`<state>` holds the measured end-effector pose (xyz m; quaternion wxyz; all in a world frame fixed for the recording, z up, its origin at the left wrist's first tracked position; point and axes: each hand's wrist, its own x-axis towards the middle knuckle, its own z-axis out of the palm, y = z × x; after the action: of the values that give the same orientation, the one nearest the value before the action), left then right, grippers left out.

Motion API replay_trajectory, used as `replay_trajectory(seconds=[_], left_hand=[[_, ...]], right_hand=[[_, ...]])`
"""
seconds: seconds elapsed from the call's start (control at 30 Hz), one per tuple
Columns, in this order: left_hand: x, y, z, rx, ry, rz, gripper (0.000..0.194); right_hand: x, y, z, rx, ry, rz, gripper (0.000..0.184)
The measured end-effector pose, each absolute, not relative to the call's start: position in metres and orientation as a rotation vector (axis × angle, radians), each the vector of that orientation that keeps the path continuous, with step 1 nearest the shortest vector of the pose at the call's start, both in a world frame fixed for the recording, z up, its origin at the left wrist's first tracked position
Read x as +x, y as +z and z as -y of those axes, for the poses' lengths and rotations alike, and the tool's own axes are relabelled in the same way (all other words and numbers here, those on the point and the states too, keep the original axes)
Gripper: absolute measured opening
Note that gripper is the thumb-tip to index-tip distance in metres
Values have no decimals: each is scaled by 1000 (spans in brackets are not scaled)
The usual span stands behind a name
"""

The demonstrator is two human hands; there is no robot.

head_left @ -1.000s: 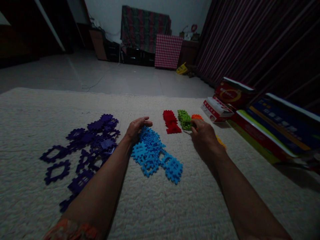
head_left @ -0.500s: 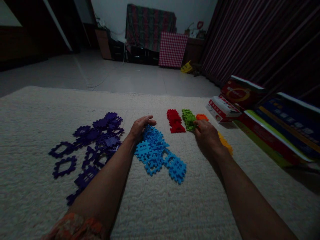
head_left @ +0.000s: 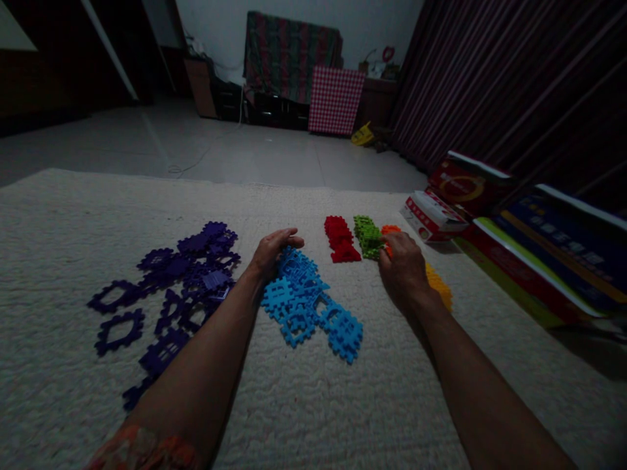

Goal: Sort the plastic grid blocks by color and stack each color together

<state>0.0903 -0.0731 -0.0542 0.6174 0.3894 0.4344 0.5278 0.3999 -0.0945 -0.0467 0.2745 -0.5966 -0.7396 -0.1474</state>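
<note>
Light-blue interlocking plastic tiles (head_left: pixel 301 287) lie in a loose heap on the quilted mat. At the far left side of that heap rests my left hand (head_left: pixel 272 253), fingers stretched out and holding nothing. My right hand (head_left: pixel 405 264) is low between a row of green tiles (head_left: pixel 365 234) and some orange tiles (head_left: pixel 390 230), its fingers bent down and together. Whatever is under those fingertips is hidden. A row of red tiles (head_left: pixel 341 240) lies left of the green ones. Yellow tiles (head_left: pixel 439 286) show past my right wrist.
Dark purple tiles (head_left: pixel 191 281) are scattered at left, partly under my left forearm. Several cartons stand along the right, among them a small white-and-red box (head_left: pixel 434 217) and a blue box (head_left: pixel 563 235). Tiled floor (head_left: pixel 274 153) lies beyond the mat (head_left: pixel 294 405).
My right fingertips have shifted slightly from the green row's end toward the orange tiles. My left hand stays by the blue heap. The view has swung slightly, and more yellow shows.
</note>
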Motion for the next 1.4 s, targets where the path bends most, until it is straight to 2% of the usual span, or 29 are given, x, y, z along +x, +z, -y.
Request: replay_trajectory(seconds=[0.23,1.07,1.2,1.4], left_hand=[[90,-54,74,926,1228,-1002,59],[90,-56,73,893,1231,-1004,59],[88,-58,72,905,1216,-991,59],[91,-55,75,874,1078,-815,55]], right_hand=[[399,-51,92,-1714,-439,2002,21],[397,-52,92,-1632,-388,1955,20],[382,-49,99,-1485,-256,1884,18],[320,-46,128,-1242,226,1915,14]])
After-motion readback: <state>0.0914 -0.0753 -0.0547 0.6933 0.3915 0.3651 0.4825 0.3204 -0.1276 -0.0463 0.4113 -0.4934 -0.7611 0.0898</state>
